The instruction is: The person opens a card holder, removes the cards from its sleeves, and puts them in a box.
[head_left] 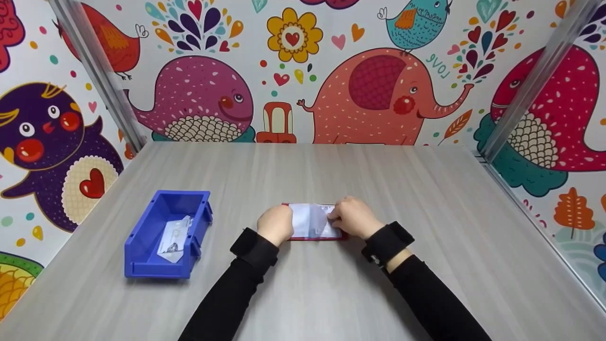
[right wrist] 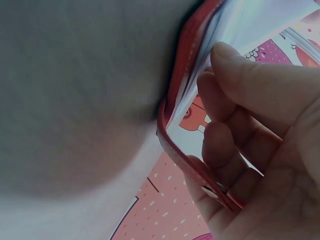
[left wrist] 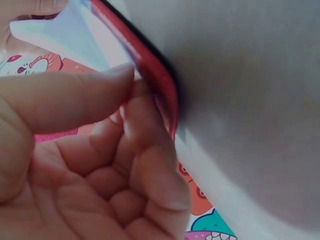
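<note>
- While the red wallet (head_left: 300, 222) lies open on the counter (head_left: 303, 293), its long axis runs left to right, directly between the two hands, so neither is clearly nearer.
- Near its middle, one clear sleeve (head_left: 319, 219) stands partly raised, leaning between the ends.
- Left hand (head_left: 275, 223): thumb and forefinger pinch the wallet's left end.
- Right hand (head_left: 355, 218): curled at the right end, thumb and forefinger pinching the page edges, other fingers against a red strap (right wrist: 187, 162).
- Counted: one wallet, one strap, two hands, two black wristbands (head_left: 388, 241), one blue bin (head_left: 156, 270) off on the left hand's side.
- Flat printed cards (head_left: 174, 239) lie inside the bin; how many, I cannot tell.
</note>
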